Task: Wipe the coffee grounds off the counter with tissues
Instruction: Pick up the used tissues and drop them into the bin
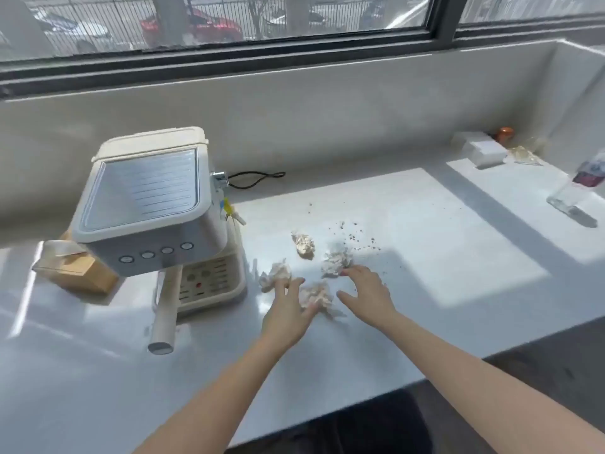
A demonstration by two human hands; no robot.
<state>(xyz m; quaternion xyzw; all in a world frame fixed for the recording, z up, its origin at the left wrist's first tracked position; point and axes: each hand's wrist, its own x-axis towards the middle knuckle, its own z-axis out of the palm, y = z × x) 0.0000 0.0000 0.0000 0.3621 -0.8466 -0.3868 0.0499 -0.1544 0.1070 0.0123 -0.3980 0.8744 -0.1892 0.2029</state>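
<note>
Both hands spread flat on counter [425,257], left hand [288,314] touching two tissue wads, right hand [368,294] at a third, probably to gather them, w/ grounds [355,237] scattered just beyond, unwiped.

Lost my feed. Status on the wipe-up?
Both hands open: left hand on a crumpled tissue, right hand beside another. Coffee grounds remain on counter. Nothing blocking.

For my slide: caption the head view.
Both hands reach among four crumpled tissues beside an espresso machine; coffee grounds remain.
</note>
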